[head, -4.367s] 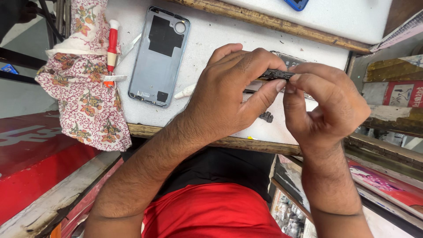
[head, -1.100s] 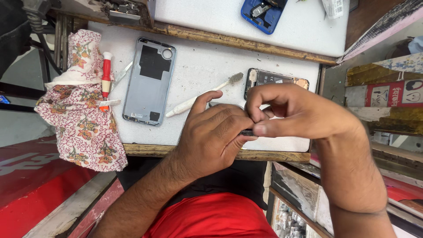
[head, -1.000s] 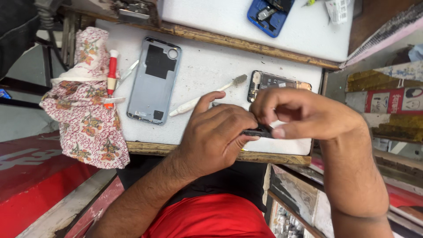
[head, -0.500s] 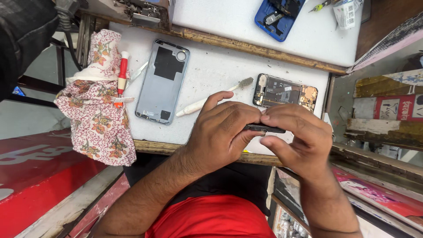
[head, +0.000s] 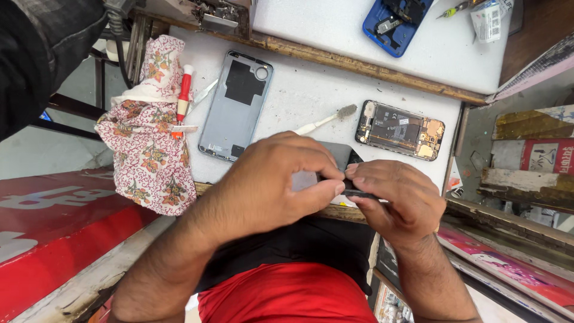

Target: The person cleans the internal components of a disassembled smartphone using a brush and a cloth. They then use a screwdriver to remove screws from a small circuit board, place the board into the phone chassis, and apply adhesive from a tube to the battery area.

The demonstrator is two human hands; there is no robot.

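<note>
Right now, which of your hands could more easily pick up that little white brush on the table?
Probably the left hand: the white brush lies just beyond its knuckles. The right hand sits farther toward the opened phone, and both hands pinch a thin dark part.

Matt, perhaps plastic grey back cover (head: 235,106)

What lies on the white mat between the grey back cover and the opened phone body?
A toothbrush, lying slantwise, bristles toward the opened phone body; the grey back cover sits left. Head view.
</note>
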